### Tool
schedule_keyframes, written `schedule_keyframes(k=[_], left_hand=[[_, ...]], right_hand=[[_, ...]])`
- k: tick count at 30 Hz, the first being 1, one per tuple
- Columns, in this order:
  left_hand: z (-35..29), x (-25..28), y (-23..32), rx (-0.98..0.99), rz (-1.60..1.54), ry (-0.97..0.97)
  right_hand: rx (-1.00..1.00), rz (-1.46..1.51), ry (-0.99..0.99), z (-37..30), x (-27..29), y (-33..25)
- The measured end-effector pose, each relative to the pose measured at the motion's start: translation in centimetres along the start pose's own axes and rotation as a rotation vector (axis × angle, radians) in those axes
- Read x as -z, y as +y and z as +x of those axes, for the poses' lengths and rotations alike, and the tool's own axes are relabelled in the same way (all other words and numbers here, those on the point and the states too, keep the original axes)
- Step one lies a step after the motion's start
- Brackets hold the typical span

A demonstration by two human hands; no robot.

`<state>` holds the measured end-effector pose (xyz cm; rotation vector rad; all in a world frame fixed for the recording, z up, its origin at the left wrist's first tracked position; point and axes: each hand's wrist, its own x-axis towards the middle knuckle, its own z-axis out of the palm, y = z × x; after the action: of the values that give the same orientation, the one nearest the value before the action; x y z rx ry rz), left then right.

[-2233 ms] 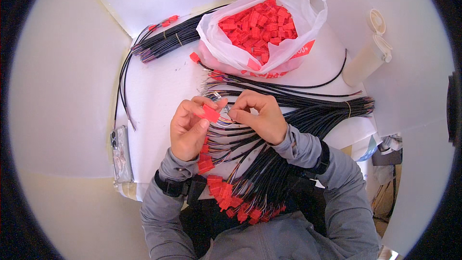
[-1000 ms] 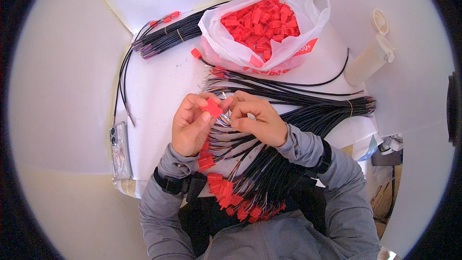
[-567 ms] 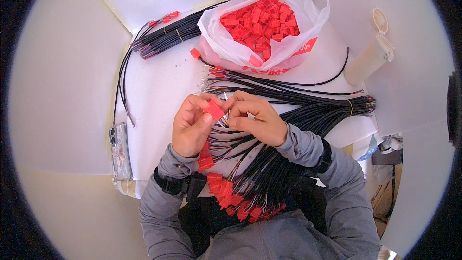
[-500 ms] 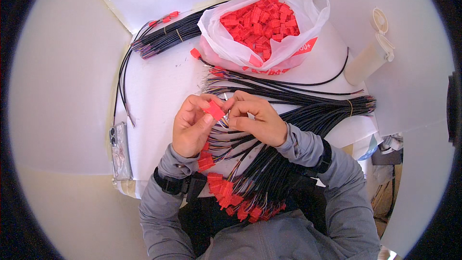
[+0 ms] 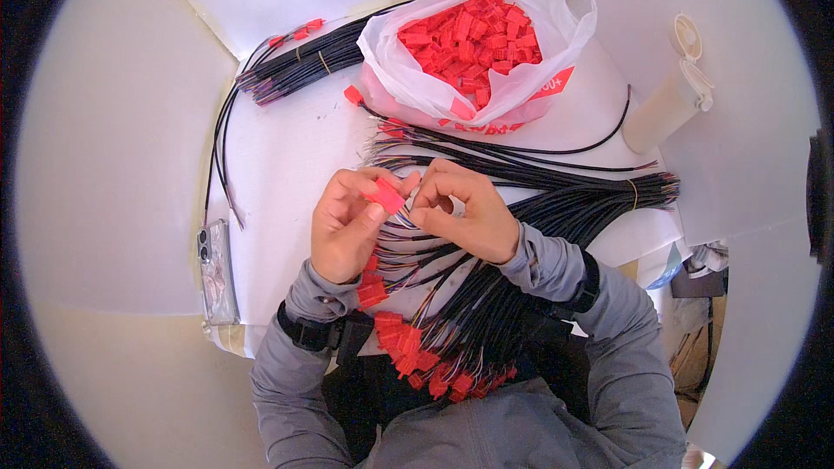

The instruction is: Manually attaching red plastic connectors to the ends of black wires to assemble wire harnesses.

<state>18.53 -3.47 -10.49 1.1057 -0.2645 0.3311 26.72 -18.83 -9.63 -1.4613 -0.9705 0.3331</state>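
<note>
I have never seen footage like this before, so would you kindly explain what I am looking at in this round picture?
There is no machine here: a person wears a wide-angle camera on the head, looking down, which is why the picture is round and edges bend. The two grey-sleeved forearms are the person's own. The left hand pinches a small red plastic connector; the right hand holds thin wires at it. On the white table lie bundles of black cables, a white bag full of red connectors, a phone at the left edge, and a white flip-top tube. Cables already fitted with connectors hang towards the lap.
</note>
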Motion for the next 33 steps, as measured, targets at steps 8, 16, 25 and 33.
schedule_keyframes(k=[8, 16, 25, 33], left_hand=[[0.0, 0.1, -0.1, -0.019, 0.014, -0.021], [0.1, -0.1, 0.0, -0.022, 0.054, -0.041], [-0.2, 0.6, -0.1, 0.021, 0.128, -0.061], [-0.2, 0.0, 0.2, -0.078, 0.083, -0.051]], right_hand=[[0.039, -0.013, 0.028, -0.1, 0.0, 0.2], [-0.012, -0.001, 0.003, -0.2, 0.1, -0.2], [0.012, 0.009, 0.025, -0.1, 0.1, -0.3], [-0.251, 0.023, 0.059, -0.1, -0.3, 1.2]])
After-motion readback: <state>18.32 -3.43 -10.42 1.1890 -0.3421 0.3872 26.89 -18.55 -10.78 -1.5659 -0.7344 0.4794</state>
